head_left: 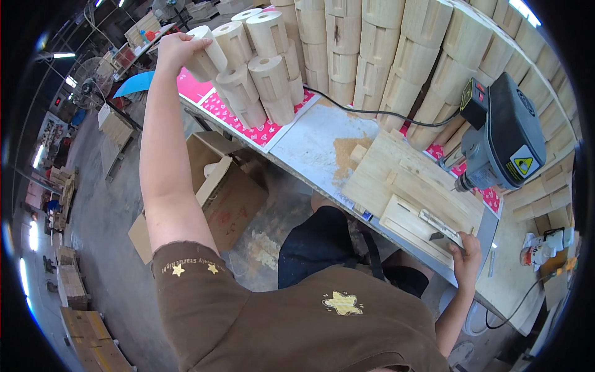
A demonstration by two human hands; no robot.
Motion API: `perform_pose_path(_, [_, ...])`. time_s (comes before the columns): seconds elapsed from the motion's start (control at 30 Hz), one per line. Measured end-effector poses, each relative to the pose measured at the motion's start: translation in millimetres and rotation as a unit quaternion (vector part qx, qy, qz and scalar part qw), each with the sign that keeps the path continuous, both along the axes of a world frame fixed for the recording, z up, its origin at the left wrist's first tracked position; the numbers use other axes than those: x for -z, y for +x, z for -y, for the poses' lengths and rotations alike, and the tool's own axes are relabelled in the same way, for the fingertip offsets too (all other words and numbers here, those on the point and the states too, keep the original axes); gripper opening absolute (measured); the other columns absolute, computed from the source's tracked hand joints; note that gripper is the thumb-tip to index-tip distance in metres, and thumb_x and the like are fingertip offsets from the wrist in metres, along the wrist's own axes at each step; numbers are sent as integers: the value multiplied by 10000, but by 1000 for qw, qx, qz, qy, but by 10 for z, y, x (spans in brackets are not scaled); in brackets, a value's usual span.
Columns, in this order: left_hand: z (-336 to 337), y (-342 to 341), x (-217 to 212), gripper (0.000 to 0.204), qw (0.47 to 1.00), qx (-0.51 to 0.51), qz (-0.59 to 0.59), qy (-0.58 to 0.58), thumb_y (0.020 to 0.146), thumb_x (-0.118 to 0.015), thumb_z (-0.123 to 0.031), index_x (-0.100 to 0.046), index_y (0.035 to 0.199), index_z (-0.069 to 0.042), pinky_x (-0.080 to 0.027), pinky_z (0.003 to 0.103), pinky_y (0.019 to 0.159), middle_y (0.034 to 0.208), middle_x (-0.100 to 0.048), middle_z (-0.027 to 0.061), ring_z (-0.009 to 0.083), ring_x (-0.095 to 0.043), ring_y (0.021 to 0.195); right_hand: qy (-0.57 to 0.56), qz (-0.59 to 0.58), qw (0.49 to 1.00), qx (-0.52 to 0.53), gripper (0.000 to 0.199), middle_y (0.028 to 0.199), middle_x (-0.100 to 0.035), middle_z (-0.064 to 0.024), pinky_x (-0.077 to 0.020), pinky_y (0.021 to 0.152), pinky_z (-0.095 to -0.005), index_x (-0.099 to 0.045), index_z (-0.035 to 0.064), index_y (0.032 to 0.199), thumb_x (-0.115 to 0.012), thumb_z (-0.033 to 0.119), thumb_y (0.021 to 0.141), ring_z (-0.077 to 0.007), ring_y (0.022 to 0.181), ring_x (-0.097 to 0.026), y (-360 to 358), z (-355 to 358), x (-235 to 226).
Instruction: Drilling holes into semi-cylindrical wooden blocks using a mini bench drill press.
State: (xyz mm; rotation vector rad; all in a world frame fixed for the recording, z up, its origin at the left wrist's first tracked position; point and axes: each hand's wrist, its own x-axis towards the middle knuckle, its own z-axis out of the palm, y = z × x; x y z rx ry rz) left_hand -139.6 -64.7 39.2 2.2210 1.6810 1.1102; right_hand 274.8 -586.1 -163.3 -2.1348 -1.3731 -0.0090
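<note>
Left hand (181, 51) pinches the top of a wooden cylinder (208, 61) at the left end of the stacked cylinders (271, 84); right hand (467, 257) grips a metal bar (441, 226) at the wooden jig (412, 180). Open cardboard box (235, 208) below bench (310, 146): pale object (211, 168) inside, identity unclear.

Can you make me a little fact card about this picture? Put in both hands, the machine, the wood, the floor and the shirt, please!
Left hand: holds a wooden cylinder
Right hand: grips the end of a metal bar
Machine: drill press
Wood: stacked cylinders
Floor: open cardboard box
Shirt: brown, yellow stars
</note>
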Motion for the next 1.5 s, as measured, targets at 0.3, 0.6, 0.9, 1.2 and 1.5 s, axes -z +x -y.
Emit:
perform_pose_path(0.3, [-192, 106, -60, 434, 994, -23, -49, -93, 571, -812, -331, -689, 796, 18, -500, 312, 652, 783, -673, 126, 198, -641, 696, 3, -20, 1000, 7, 298, 823, -563, -135, -412, 709, -363, -600, 16, 933, -689, 38, 650, -322, 788, -528, -33, -22, -25])
perform_pose_path(0.6, [-367, 225, 277, 443, 1000, -5, 21, 7, 585, -812, -332, -688, 787, 42, -492, 306, 633, 716, -655, 123, 181, -630, 655, 0, -8, 1000, 24, 295, 806, -556, -131, -411, 705, -369, -599, 21, 931, -689, 53, 652, -320, 784, -526, -73, -58, -32])
perform_pose_path(0.9, [-231, 524, 396, 442, 999, -6, -25, 19, 578, -807, -370, -682, 724, 28, -478, 300, 586, 670, -645, 117, 180, -617, 591, 6, 12, 999, 34, 297, 799, -561, -126, -405, 699, -382, -602, 31, 918, -695, 46, 637, -322, 779, -519, -94, -70, -43])
perform_pose_path(1.2, [-269, 296, 657, 595, 983, -13, -75, 167, 618, -779, -404, -634, 985, 41, -415, 371, 893, 1040, -558, 212, 320, -507, 1039, 9, 13, 999, 33, 291, 781, -557, -113, -403, 694, -389, -606, 41, 896, -697, 43, 620, -317, 775, -519, -130, -92, -101])
perform_pose_path(1.5, [210, 1276, 188, 498, 925, 37, 43, 374, 679, -751, -344, -618, 1033, -20, -376, 403, 915, 1056, -563, 154, 306, -502, 1049, 19, -2, 999, 44, 278, 754, -552, -107, -404, 679, -392, -607, 47, 866, -688, 18, 601, -314, 756, -519, -102, -48, -95])
